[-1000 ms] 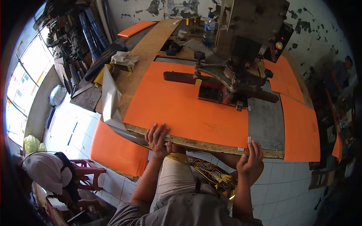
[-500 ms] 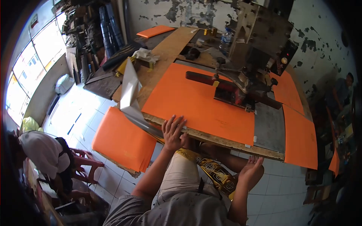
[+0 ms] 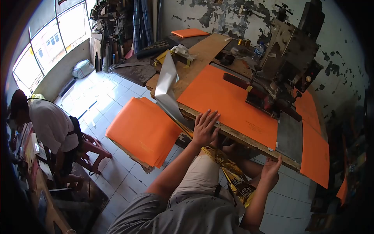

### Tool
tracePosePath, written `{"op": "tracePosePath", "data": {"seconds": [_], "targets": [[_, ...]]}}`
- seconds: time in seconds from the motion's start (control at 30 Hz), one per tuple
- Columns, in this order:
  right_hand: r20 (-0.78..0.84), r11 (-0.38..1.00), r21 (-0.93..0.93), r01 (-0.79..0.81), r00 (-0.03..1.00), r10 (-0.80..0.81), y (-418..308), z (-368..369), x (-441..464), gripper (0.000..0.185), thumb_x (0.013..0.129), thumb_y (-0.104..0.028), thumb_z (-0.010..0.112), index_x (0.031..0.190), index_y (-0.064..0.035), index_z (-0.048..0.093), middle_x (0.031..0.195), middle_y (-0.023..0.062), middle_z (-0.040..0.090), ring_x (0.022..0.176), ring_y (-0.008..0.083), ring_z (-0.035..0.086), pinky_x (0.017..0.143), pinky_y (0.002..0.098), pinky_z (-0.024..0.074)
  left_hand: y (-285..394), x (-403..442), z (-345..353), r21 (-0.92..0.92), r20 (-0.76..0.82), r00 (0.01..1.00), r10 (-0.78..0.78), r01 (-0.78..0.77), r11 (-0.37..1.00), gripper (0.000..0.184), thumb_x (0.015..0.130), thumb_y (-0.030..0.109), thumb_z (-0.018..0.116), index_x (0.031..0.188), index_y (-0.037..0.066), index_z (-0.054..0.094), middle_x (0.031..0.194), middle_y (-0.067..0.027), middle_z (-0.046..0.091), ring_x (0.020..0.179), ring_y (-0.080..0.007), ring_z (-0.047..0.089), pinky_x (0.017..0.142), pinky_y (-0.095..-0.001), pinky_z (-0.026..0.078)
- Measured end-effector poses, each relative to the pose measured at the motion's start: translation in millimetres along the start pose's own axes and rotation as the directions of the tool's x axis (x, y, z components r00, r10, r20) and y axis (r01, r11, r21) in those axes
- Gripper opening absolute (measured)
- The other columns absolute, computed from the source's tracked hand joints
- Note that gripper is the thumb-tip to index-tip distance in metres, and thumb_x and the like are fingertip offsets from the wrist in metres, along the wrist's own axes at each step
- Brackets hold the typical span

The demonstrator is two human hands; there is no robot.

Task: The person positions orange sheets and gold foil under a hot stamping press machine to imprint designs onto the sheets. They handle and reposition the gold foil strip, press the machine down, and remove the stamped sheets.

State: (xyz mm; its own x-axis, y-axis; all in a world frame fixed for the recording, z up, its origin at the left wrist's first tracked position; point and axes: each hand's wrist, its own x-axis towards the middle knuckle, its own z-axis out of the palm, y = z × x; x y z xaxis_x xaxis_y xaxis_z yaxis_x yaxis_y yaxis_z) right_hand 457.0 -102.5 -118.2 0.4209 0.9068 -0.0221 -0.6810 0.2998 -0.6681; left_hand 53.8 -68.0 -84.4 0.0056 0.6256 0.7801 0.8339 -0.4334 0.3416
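Observation:
An orange sheet (image 3: 230, 101) lies on the worktable under the arm of a dark metal press (image 3: 269, 93). My left hand (image 3: 205, 126) rests on the table's front edge at the sheet's near border, fingers spread, holding nothing. Farther right, my right hand (image 3: 270, 169) is at the underside of the same edge, its fingers partly hidden and curled; what it holds, if anything, cannot be made out. Silvery foil (image 3: 167, 85) hangs over the table's left corner. Gold patterned foil (image 3: 230, 171) lies across my lap.
A stack of orange sheets (image 3: 142, 130) stands left of the table. More orange sheets (image 3: 313, 152) lie at the right end. A co-worker (image 3: 50, 121) bends beside a red stool (image 3: 93, 152) at the left. A bottle (image 3: 258, 50) stands behind the press.
The view has swung left, so the table appears farther right. My left hand stays at the front edge. My right hand has slipped from the top of the edge to below it.

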Motion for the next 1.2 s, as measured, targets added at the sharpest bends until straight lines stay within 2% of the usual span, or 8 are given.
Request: {"op": "tracePosePath", "data": {"seconds": [0.03, 0.13, 0.23, 0.33, 0.43, 0.63, 1.07, 1.2], "targets": [[0.017, 1.000, 0.003, -0.011, 1.000, 0.011, 0.4, -4.2, -0.6, 0.047, 0.100, -0.036, 0.067, 0.130, -0.0022, 0.055, 0.119, 0.0078, 0.061, 0.106, 0.0214, 0.058, 0.100, 0.0408, 0.0465, 0.5, -1.0, -1.4, -0.003, 0.012, 1.000, 0.007, -0.007, 1.000, 0.061, 0.091, 0.028, 0.063, 0.150, 0.015, 0.052, 0.156, -0.0066, 0.049, 0.148, -0.0293, 0.038, 0.122, -0.0486, 0.025], [-0.042, 1.000, -0.010, 0.017, 0.999, -0.018, 3.3, 4.4, -4.6, 0.038, 0.098, -0.039, 0.070, 0.113, -0.0058, 0.058, 0.087, 0.0032, 0.054, 0.087, 0.0173, 0.052, 0.090, 0.0371, 0.0446, 2.5, -0.8, -6.8, 0.007, 0.030, 0.999, 0.019, -0.020, 1.000, 0.061, 0.093, 0.028, 0.062, 0.152, 0.015, 0.050, 0.158, -0.0073, 0.046, 0.149, -0.0295, 0.038, 0.122, -0.0487, 0.025], [-0.094, 0.999, -0.006, 0.044, 0.995, -0.045, 2.4, 23.2, -13.7, 0.041, 0.098, -0.039, 0.071, 0.113, -0.0058, 0.053, 0.085, 0.0024, 0.046, 0.082, 0.0175, 0.047, 0.091, 0.0377, 0.0439, 4.6, 0.0, -10.2, -0.014, 0.037, 0.999, 0.019, -0.019, 1.000, 0.062, 0.093, 0.027, 0.059, 0.152, 0.014, 0.049, 0.159, -0.0074, 0.046, 0.149, -0.0301, 0.038, 0.122, -0.0496, 0.024], [-0.067, 0.999, 0.018, 0.048, 0.997, -0.047, -1.1, 38.4, -24.4, 0.041, 0.098, -0.039, 0.071, 0.114, -0.0066, 0.051, 0.087, 0.0027, 0.045, 0.083, 0.0177, 0.047, 0.092, 0.0386, 0.0427, 6.8, -0.7, -14.0, -0.017, 0.049, 0.999, 0.011, -0.011, 1.000, 0.063, 0.093, 0.027, 0.060, 0.153, 0.014, 0.048, 0.160, -0.0077, 0.044, 0.150, -0.0304, 0.036, 0.123, -0.0503, 0.023], [-0.064, 1.000, -0.025, 0.013, 0.998, -0.015, -2.3, 27.6, -19.3, 0.046, 0.098, -0.041, 0.070, 0.122, -0.0053, 0.052, 0.096, 0.0039, 0.051, 0.090, 0.0193, 0.051, 0.097, 0.0388, 0.0417, 10.4, -0.1, -15.4, -0.010, 0.061, 0.998, 0.001, 0.000, 1.000, 0.065, 0.092, 0.027, 0.062, 0.154, 0.013, 0.046, 0.161, -0.0081, 0.042, 0.150, -0.0304, 0.035, 0.123, -0.0502, 0.023], [0.103, 0.999, -0.033, -0.016, 0.994, 0.019, 1.9, -3.3, 0.0, 0.056, 0.098, -0.045, 0.067, 0.135, -0.0058, 0.052, 0.129, 0.0067, 0.059, 0.117, 0.0218, 0.054, 0.107, 0.0375, 0.0390, 13.6, 0.6, -19.2, 0.003, 0.061, 0.998, -0.008, 0.008, 1.000, 0.067, 0.093, 0.028, 0.063, 0.155, 0.011, 0.044, 0.161, -0.0101, 0.041, 0.151, -0.0313, 0.034, 0.123, -0.0496, 0.024], [0.095, 1.000, -0.021, 0.004, 0.996, -0.002, 0.1, -2.0, 0.6, 0.055, 0.101, -0.041, 0.064, 0.139, -0.0043, 0.050, 0.139, 0.0102, 0.056, 0.127, 0.0222, 0.053, 0.112, 0.0382, 0.0387, 17.2, 1.0, -22.3, -0.010, 0.121, 0.990, -0.070, 0.071, 0.997, 0.068, 0.095, 0.030, 0.061, 0.157, 0.011, 0.040, 0.164, -0.0097, 0.037, 0.153, -0.0307, 0.030, 0.125, -0.0495, 0.020], [0.111, 0.999, -0.035, 0.012, 0.994, -0.008, 1.9, -3.2, 1.2, 0.055, 0.103, -0.041, 0.060, 0.141, -0.0032, 0.049, 0.141, 0.0113, 0.056, 0.129, 0.0238, 0.053, 0.114, 0.0394, 0.0386, 21.5, 4.1, -34.1, -0.079, 0.128, 0.989, -0.077, 0.087, 0.993, 0.072, 0.093, 0.029, 0.064, 0.158, 0.010, 0.038, 0.165, -0.0138, 0.035, 0.153, -0.0335, 0.030, 0.126, -0.0507, 0.021]]}}
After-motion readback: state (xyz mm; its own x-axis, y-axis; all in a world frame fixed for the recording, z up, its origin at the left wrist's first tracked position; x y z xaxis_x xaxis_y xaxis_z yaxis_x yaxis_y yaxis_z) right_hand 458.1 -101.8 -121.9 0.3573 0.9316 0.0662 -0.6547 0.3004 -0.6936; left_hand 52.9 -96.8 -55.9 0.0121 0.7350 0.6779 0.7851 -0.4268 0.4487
